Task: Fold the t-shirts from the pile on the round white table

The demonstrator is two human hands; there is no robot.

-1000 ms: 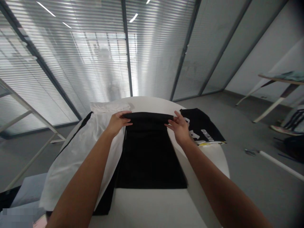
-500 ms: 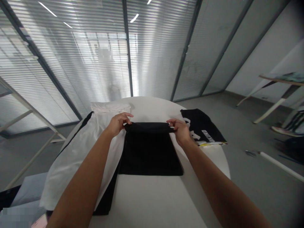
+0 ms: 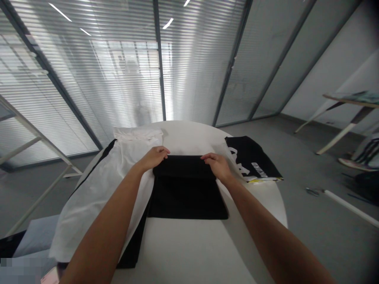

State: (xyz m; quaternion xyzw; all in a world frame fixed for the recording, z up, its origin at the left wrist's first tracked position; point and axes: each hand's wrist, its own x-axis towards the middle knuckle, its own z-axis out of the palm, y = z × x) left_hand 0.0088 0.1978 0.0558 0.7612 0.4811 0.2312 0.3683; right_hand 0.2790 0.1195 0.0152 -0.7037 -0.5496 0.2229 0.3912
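1. The folded black garment point(image 3: 187, 193) is lying on the round white table point(image 3: 189, 252), straight ahead of the person and centred between the two outstretched arms, so neither hand is meaningfully nearer to it than the other.
2. Its fold line is running left to right across the person's front, and the upper flap is sitting doubled over on the far half of the lower layer.
3. The left hand point(image 3: 155, 157) is resting palm down on the far left corner of that flap, fingers curled over the edge; the right hand point(image 3: 217, 165) is mirroring it on the far right corner.
4. The hands are well apart, one at each end of the fold, and both are touching the cloth. Whether they are pinching the fabric or only pressing it flat is hard to tell from this angle.
5. Both arms are reaching forward nearly straight, wrists low over the cloth.
6. A white garment point(image 3: 97, 197) is draping off the table just beside the left arm, and a black printed shirt point(image 3: 251, 159) is lying beyond the right hand, apart from the fold.
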